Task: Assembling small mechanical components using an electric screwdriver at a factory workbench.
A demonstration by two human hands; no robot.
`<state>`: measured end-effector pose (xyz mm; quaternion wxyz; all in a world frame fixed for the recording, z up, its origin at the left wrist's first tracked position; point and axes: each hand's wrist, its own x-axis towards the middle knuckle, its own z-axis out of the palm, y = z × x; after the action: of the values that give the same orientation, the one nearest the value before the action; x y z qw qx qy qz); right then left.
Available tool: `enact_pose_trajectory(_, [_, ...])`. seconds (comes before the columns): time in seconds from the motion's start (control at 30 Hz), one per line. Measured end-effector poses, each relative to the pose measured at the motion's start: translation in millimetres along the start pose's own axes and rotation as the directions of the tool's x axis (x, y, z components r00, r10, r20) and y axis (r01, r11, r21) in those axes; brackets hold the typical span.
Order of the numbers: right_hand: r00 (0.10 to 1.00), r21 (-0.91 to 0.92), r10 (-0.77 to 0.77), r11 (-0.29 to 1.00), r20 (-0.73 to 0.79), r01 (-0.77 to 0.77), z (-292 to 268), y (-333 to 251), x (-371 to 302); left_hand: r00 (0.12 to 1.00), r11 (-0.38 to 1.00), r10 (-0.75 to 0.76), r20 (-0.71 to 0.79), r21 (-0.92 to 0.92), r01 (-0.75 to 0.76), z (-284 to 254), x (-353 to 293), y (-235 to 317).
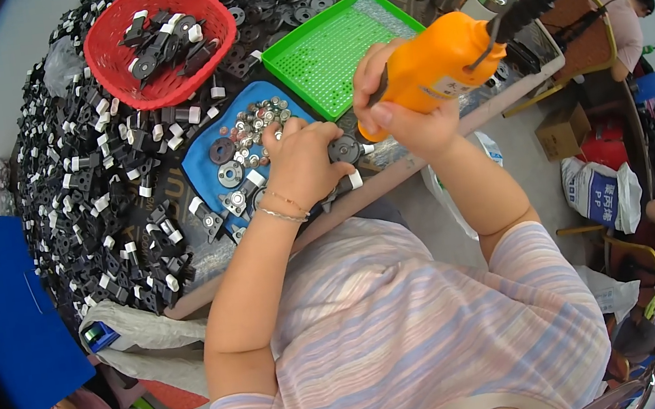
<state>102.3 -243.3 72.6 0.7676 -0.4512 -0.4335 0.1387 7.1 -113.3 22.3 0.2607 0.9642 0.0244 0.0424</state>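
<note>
My right hand (406, 109) grips an orange powered screwdriver (441, 60) that hangs from a cable, its tip pointing down at a black round part (345, 150). My left hand (304, 162) lies on that black part with a white end piece (355, 179) and holds it against the table edge. Just left of this hand sits a blue mat (204, 166) with small silver screws (256, 119) and a few black and metal discs.
A red basket (115, 71) of black-and-white parts stands at the back left. A green perforated tray (325, 53) lies behind my hands. Black parts are heaped across the left of the table (90, 201). Other people sit at the right, beside a cardboard box (564, 130).
</note>
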Motion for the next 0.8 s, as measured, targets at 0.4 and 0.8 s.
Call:
enact_pose_trajectory(0.4, [0.999,-0.037,0.012,0.999,0.030,-0.011,-0.8,5.9,-4.1,0.999,1.000,-0.024,0.030,0.000,0.024,-1.7,2.7,-0.3])
enact_pose_trajectory(0.8, [0.997,0.175,-0.068,0.982,0.022,0.063,-34.0,-6.9,36.1,1.000,0.999,-0.001,0.027,-0.040,0.002,0.5,1.2,-1.6])
